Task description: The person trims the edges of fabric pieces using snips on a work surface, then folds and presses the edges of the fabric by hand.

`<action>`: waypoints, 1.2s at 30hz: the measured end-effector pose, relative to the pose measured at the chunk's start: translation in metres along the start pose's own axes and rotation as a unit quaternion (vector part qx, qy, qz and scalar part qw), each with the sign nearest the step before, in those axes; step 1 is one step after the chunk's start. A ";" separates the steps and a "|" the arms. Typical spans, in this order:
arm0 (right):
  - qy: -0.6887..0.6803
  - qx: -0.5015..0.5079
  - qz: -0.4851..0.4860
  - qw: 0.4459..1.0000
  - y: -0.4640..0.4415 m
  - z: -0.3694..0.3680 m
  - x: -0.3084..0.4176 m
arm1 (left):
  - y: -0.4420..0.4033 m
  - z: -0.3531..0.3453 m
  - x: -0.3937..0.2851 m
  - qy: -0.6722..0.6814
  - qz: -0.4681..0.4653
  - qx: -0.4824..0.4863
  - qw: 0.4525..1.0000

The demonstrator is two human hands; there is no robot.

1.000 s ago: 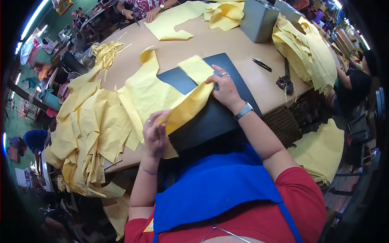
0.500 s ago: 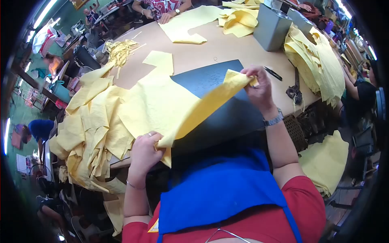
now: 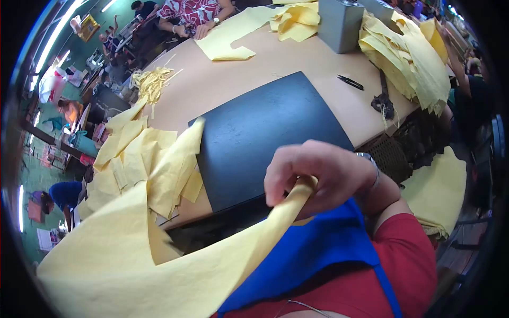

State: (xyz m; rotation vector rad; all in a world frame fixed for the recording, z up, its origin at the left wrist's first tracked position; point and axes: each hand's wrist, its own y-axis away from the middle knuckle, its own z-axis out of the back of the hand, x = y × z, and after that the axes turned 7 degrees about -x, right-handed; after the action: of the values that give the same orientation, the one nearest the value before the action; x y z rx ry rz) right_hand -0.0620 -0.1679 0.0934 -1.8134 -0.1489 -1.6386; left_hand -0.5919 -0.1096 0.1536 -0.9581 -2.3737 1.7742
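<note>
Right hand [image 3: 318, 177]: curled tight round one end of yellow sheet [image 3: 138, 259] | left hand: unseen, grip can't be judged | sheet: aloft before worktop [image 3: 233, 82], off black mat [image 3: 265, 138] | progress, seemingly: lifted, not laid down; pile [image 3: 127, 159] at left

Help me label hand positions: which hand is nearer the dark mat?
Right, apparently: the right hand is at the near side of the dark mat. The left hand is out of view, not showing beside it.
</note>
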 end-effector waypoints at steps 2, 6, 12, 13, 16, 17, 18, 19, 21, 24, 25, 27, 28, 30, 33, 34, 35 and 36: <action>-0.061 -0.031 0.016 0.998 0.005 0.014 -0.002 | -0.007 -0.040 -0.006 -0.017 -0.100 0.053 0.993; -0.062 -0.197 -0.068 0.976 0.011 0.074 -0.025 | 0.032 -0.174 -0.034 -0.005 -0.308 0.240 0.921; 0.294 -0.372 -0.211 0.855 0.057 0.178 -0.123 | 0.224 -0.238 -0.054 -0.236 -0.300 0.644 0.664; 0.386 -0.375 -0.216 0.815 0.070 0.189 -0.132 | 0.246 -0.216 -0.073 -0.181 -0.198 0.702 0.660; 0.599 -0.402 -0.178 0.669 0.114 0.233 -0.162 | 0.306 -0.131 -0.098 -0.099 -0.164 0.761 0.620; 0.617 -0.400 -0.182 0.653 0.122 0.243 -0.164 | 0.307 -0.114 -0.116 -0.094 -0.085 0.815 0.566; 0.636 -0.391 -0.187 0.638 0.127 0.255 -0.164 | 0.310 -0.100 -0.123 -0.071 -0.029 0.831 0.550; 0.657 -0.376 -0.189 0.625 0.130 0.265 -0.166 | 0.311 -0.092 -0.131 -0.074 -0.033 0.828 0.554; 0.631 -0.362 -0.202 0.656 0.132 0.278 -0.170 | 0.316 -0.079 -0.141 -0.077 -0.041 0.817 0.570; 0.661 -0.310 -0.251 0.636 0.127 0.296 -0.175 | 0.325 -0.087 -0.141 -0.061 -0.057 0.801 0.593; 0.679 -0.301 -0.249 0.622 0.128 0.300 -0.181 | 0.334 -0.099 -0.134 -0.047 -0.057 0.800 0.596; 0.672 -0.331 -0.259 0.610 0.123 0.301 -0.183 | 0.354 -0.125 -0.118 -0.012 -0.059 0.785 0.617; 0.646 -0.368 -0.272 0.611 0.118 0.300 -0.180 | 0.362 -0.138 -0.111 0.010 -0.060 0.772 0.633; 0.602 -0.443 -0.239 0.620 0.111 0.298 -0.171 | 0.357 -0.148 -0.117 0.022 -0.094 0.729 0.678; 0.528 -0.513 -0.136 0.663 0.109 0.280 -0.157 | 0.324 -0.138 -0.138 0.105 -0.082 0.723 0.678; 0.493 -0.509 -0.128 0.693 0.100 0.261 -0.150 | 0.315 -0.123 -0.144 0.124 -0.089 0.737 0.658; 0.456 -0.506 -0.122 0.722 0.091 0.239 -0.145 | 0.307 -0.106 -0.149 0.143 -0.097 0.752 0.636; 0.446 -0.472 -0.120 0.751 0.084 0.216 -0.143 | 0.304 -0.092 -0.151 0.163 -0.104 0.766 0.613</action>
State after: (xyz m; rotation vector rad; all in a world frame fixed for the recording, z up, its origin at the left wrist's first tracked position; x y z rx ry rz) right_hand 0.1324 -0.0643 -0.0663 -1.3531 1.0992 -2.9078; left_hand -0.2976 -0.0540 -0.0309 -0.4800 -0.1518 2.2026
